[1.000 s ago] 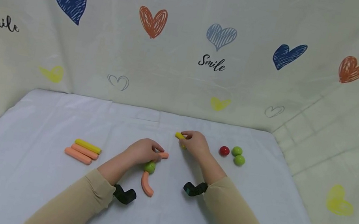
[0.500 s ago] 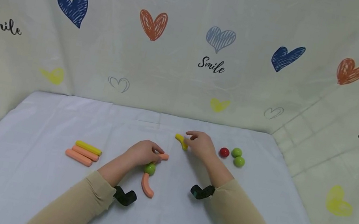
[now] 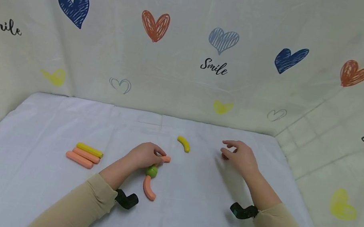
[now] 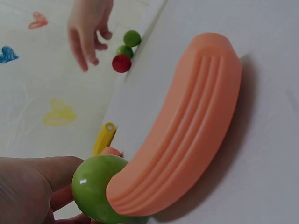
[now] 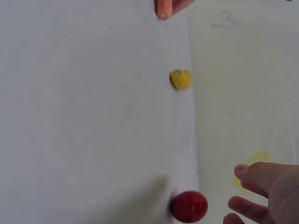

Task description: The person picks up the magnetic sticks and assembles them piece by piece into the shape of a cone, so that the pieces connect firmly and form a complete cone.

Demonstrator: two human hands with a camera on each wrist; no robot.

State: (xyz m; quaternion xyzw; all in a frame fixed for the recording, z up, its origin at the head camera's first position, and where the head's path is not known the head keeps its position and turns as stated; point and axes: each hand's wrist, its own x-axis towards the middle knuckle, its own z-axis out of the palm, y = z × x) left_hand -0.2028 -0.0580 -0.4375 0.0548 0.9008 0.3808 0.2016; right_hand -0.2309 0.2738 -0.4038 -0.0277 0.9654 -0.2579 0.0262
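Note:
My left hand (image 3: 145, 155) grips a small toy chain near its far end, fingers curled round the part just beyond a glossy green ball (image 4: 91, 186). From that ball a ridged, curved peach-coloured stick (image 4: 187, 135) extends toward me. Another peach piece (image 3: 167, 159) pokes out past the fingertips; the joint between is covered by the hand. My right hand (image 3: 241, 157) hovers at the right with thumb and fingers apart and nothing between them. Below it lies a red ball (image 5: 188, 206), mostly hidden in the head view. A curved yellow stick (image 3: 184, 144) lies between the hands, farther back.
At the left, a straight yellow stick (image 3: 90, 149) lies against two straight peach sticks (image 3: 80, 159). Two loose green balls (image 4: 132, 38) are beside the red one, behind my right hand. A patterned cloth wall (image 3: 174, 71) closes the table's back edge.
My right hand has let go of the curved yellow stick and moved right, over the red ball. The left hand stays in place on the chain.

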